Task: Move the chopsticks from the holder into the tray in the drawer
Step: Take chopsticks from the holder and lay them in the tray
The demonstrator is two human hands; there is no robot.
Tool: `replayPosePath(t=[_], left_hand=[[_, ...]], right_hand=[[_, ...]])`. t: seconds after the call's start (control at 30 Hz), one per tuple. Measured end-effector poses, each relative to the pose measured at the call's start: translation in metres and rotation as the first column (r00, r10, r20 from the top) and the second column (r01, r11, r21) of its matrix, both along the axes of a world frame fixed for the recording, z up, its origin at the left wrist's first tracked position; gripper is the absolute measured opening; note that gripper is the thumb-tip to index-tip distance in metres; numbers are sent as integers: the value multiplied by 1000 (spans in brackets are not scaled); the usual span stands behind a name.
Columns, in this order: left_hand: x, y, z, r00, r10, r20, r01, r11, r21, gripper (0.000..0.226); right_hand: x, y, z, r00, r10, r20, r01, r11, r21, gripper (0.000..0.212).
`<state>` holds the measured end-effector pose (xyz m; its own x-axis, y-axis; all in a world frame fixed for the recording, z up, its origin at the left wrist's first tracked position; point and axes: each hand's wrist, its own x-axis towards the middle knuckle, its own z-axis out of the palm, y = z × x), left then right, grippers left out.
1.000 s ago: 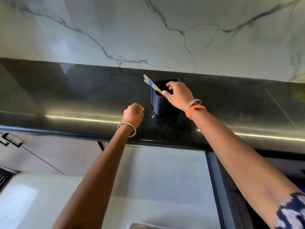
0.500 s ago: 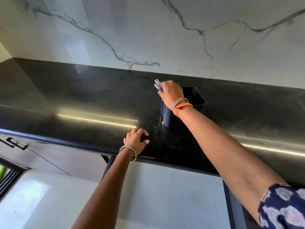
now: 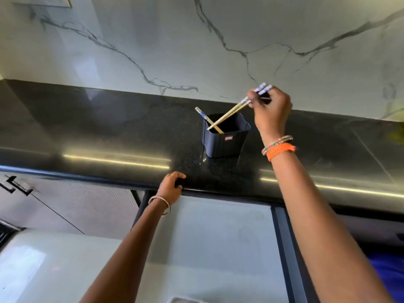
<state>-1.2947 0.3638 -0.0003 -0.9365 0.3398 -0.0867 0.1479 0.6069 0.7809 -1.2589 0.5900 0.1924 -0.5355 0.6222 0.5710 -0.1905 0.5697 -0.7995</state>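
A dark blue square holder [image 3: 226, 141] stands on the black countertop [image 3: 109, 132]. My right hand [image 3: 271, 110] is raised above and to the right of it, pinching a pair of wooden chopsticks [image 3: 231, 113] by their blue patterned tops; their tips hang just over the holder's rim. One more chopstick [image 3: 206, 119] leans in the holder toward the left. My left hand [image 3: 171, 186] curls over the counter's front edge. Below lies the open drawer [image 3: 218, 248], and a sliver of the tray [image 3: 185, 300] shows at the bottom edge.
A white marble backsplash [image 3: 218, 51] with dark veins rises behind the counter. A grey cabinet front with a black handle [image 3: 15, 185] sits at the lower left. A dark drawer rail [image 3: 286, 248] runs down the drawer's right side.
My right hand has lifted a pair of chopsticks up and to the right, out of the holder. My left hand has slid back to grip the counter's front edge.
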Motion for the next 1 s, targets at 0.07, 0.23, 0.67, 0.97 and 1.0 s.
replayPosePath(t=[0.07,0.23,0.67,0.97,1.0], left_hand=[[31,-12,-2,982,185,-50,-174,971,165,38],[114,-45,-30,947,317,50,-319,913,256,19],[242,-120,-135,883,214,417,-170,975,-140,20],[240,-130,-140,831,226,507,-210,974,-90,26],[240,-129,-139,836,225,501,-209,974,-90,26]], right_hand=[[40,0,-24,998,-8,-64,-13,946,-324,14],[135,-23,-124,998,-9,57,54,508,-860,23],[303,-111,-281,825,46,563,542,215,-812,26],[296,-143,-305,780,112,615,599,149,-787,10],[296,-146,-308,778,105,619,606,132,-784,25]])
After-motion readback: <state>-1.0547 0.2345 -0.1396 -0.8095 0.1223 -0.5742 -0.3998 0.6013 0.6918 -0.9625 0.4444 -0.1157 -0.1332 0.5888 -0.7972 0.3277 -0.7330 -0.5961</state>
